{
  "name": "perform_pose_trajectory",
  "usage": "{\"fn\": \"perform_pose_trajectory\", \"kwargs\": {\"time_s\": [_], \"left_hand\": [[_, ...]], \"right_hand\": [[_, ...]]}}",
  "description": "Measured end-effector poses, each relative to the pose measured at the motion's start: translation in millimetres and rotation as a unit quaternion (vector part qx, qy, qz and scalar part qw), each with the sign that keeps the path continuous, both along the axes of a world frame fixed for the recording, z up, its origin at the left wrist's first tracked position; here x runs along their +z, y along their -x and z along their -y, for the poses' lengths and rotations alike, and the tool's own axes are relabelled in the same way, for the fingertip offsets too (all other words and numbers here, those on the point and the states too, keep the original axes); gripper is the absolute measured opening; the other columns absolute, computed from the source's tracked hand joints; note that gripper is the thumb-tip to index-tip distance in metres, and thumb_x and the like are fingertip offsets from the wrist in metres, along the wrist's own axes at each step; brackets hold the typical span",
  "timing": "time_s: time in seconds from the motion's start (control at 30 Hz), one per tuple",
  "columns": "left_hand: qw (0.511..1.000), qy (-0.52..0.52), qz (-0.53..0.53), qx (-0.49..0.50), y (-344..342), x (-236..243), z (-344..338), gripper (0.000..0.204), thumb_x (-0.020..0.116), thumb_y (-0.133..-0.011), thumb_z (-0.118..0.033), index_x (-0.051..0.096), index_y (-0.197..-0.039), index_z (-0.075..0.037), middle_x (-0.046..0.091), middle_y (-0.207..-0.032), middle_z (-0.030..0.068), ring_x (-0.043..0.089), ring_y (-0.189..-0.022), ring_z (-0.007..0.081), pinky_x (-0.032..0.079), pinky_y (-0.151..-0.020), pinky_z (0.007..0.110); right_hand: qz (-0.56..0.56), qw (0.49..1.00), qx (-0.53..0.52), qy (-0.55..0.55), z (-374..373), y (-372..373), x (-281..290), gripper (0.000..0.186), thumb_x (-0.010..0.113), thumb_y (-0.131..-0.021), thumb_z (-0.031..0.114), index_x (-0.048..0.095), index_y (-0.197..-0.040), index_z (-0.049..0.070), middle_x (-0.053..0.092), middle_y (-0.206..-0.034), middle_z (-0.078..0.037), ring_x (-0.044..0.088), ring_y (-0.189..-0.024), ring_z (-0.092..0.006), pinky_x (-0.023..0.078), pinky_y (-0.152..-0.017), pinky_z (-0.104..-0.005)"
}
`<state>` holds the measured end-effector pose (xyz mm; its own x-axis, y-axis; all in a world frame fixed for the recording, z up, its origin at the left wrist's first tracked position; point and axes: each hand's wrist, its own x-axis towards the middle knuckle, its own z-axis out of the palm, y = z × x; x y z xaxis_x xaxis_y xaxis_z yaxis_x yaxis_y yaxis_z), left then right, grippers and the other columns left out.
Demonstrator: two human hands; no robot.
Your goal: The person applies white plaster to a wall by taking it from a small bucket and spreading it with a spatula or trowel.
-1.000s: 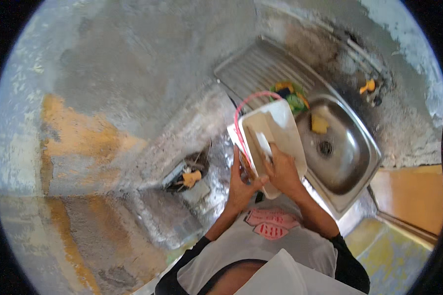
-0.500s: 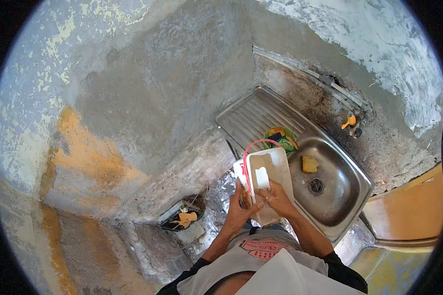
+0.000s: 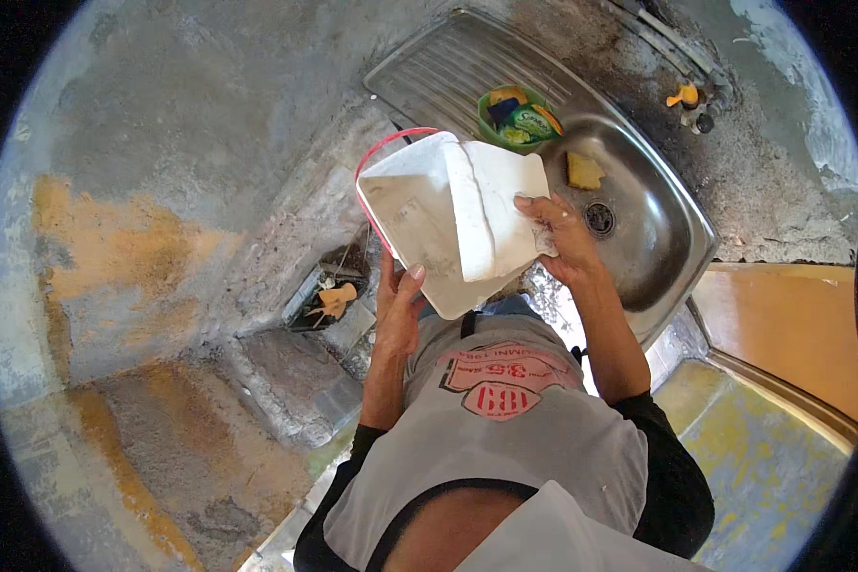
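My left hand [image 3: 399, 297] grips the lower left edge of a white rectangular container [image 3: 405, 219] with a red handle and a stained beige inside. My right hand [image 3: 564, 238] holds a white rectangular piece [image 3: 496, 219] with a ridge along one side, lying over the container's right part; I cannot tell exactly what it is. Beyond them, a yellow sponge [image 3: 583, 170] lies in the steel sink [image 3: 639, 248]. A green bowl [image 3: 489, 118] of sponges and a green packet stands beside the basin, close to the white piece.
The ridged drainboard [image 3: 429, 62] extends to the back left. Pipes and a yellow tap [image 3: 684, 96] are on the rough wall behind. At lower left a small recess holds another yellow fitting [image 3: 337, 300]. An orange panel [image 3: 782, 343] stands at the right.
The container has shifted left and turned. The white piece, earlier small and inside it, now shows broadly over its right side in my right hand. My hands have moved farther apart.
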<state>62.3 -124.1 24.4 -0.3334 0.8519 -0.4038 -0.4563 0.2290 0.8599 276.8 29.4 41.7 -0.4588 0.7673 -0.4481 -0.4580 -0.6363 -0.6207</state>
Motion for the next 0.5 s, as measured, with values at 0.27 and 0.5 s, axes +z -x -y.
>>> {"fn": "perform_pose_trajectory", "kwargs": {"time_s": [0.27, 0.5], "left_hand": [[0.999, 0.013, 0.032, 0.014, 48.1, -36.3, 4.7, 0.086, 0.068, -0.097, -0.035, 0.02, -0.166, -0.019, 0.047, -0.155, 0.0098, 0.052, -0.133, 0.0282, 0.048, -0.103, 0.053], [0.997, -0.028, 0.07, 0.022, 136.8, -26.3, 25.8, 0.084, 0.069, -0.095, -0.037, 0.024, -0.163, -0.017, 0.05, -0.149, 0.0109, 0.054, -0.13, 0.0285, 0.053, -0.096, 0.051]], "right_hand": [[-0.085, 0.995, -0.018, 0.055, -8.4, 54.7, -20.3, 0.032, 0.074, -0.093, 0.017, 0.066, -0.12, 0.001, 0.072, -0.113, -0.01, 0.072, -0.103, -0.0222, 0.06, -0.092, -0.038], [-0.002, 0.938, -0.213, -0.273, -139.4, 119.4, 104.8, 0.029, 0.071, -0.096, 0.017, 0.065, -0.12, 0.001, 0.071, -0.116, -0.009, 0.072, -0.102, -0.0204, 0.06, -0.089, -0.0366]]}}
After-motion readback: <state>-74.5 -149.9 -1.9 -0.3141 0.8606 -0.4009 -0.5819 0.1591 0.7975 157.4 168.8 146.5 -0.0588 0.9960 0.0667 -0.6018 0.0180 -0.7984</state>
